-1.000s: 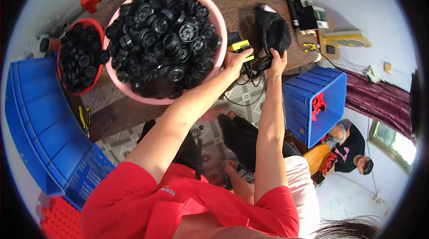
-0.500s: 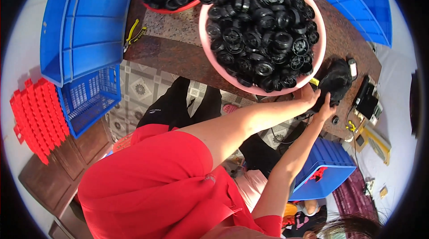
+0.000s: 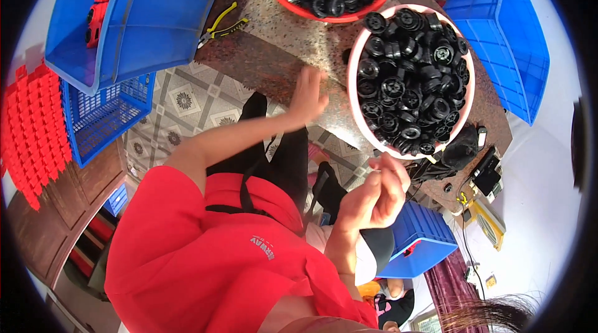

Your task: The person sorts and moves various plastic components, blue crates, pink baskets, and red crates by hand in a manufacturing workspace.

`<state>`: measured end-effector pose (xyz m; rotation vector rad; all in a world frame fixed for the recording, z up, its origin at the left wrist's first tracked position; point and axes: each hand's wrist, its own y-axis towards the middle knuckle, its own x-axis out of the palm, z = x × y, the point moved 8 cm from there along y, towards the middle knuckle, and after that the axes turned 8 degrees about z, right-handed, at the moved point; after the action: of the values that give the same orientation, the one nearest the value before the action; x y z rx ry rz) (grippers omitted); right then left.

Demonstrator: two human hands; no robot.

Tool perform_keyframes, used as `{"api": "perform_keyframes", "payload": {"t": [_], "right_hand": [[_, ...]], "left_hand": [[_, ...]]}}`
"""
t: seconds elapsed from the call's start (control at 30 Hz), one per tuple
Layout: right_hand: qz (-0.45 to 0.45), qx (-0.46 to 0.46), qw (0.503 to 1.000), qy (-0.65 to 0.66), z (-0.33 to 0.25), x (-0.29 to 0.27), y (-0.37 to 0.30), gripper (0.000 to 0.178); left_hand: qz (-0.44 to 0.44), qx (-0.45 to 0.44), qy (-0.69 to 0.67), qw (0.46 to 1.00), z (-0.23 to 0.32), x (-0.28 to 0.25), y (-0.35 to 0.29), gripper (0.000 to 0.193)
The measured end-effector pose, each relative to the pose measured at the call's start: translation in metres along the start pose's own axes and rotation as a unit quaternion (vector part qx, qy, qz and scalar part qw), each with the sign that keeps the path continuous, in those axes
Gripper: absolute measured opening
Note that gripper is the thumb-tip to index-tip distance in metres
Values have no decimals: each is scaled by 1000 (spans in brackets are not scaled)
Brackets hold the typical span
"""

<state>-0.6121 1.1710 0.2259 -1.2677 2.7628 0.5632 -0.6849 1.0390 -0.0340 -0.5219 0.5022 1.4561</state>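
My left hand [image 3: 308,93] is raised with fingers spread over the near edge of the speckled stone table [image 3: 274,53], holding nothing. My right hand [image 3: 381,188] is curled shut just below the rim of a pink basin [image 3: 351,81], with nothing visible in it. The basin is heaped with black plastic wheels [image 3: 411,78]. A red basin [image 3: 324,17] with more black wheels stands further back. A black device [image 3: 460,149] with cables lies at the table's right end, beside the pink basin.
Yellow-handled pliers [image 3: 219,23] lie on the table's left part. Blue crates stand at left [image 3: 143,15] and right [image 3: 504,40]. A blue basket [image 3: 99,121] and stacked red parts [image 3: 31,127] sit left. A blue bin [image 3: 423,233] and another person [image 3: 392,302] are below.
Both hands have left the black device at the table's right end. The left hand has swung up over the table edge and the right has drawn back toward me. My head has turned.
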Motion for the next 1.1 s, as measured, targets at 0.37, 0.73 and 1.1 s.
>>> {"api": "perform_keyframes", "payload": {"t": [0.37,0.73,1.1], "right_hand": [[-14,183,930,319,-163,153,-4,31],[-108,94,900,412,-198,168,10,20],[-155,-71,984,-52,-124,156,3,11]], "left_hand": [[-21,210,163,964,-30,49,95,55],[247,302,8,921,79,-130,152,57],[328,30,-71,941,-15,-171,204,63]]}}
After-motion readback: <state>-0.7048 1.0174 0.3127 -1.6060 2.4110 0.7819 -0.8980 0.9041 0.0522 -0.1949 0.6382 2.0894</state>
